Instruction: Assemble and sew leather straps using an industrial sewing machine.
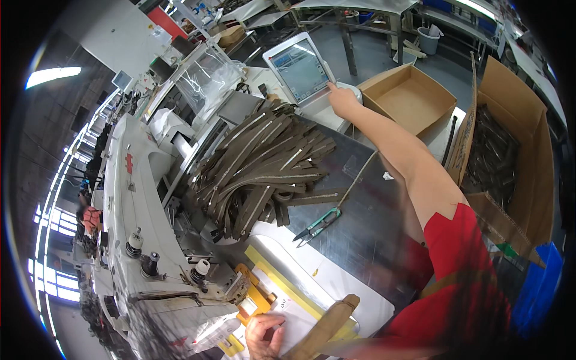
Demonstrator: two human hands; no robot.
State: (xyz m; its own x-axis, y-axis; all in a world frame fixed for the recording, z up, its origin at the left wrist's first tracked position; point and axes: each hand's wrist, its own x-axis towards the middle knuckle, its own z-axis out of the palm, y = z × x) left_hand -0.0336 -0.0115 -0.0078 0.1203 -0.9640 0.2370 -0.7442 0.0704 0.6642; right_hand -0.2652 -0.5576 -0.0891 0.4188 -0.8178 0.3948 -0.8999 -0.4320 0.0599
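Observation:
At the lower edge, my left hand (264, 335) rests with loosely curled fingers beside a yellow clamp frame (257, 300) of a sewing machine (141, 186). Nothing shows in its grasp. A folded olive-brown fabric piece (324, 329) lies just right of it. Far ahead, my right hand (343, 101) points with its index finger stretched to the lower right corner of a touchscreen panel (298, 69), the other fingers folded and holding nothing. Between the hands spreads a heap of brown zippers (264, 165). Green-handled scissors (321, 223), tied to a cord, lie on the dark tabletop (366, 240).
Thread cones (201, 268) stand on the machine at left. An open cardboard box (411, 99) sits beyond my right forearm. A taller carton (525, 168) at right contains dark items. A grey bin (428, 41) stands on the floor behind. Blue plastic (540, 294) hangs at lower right.

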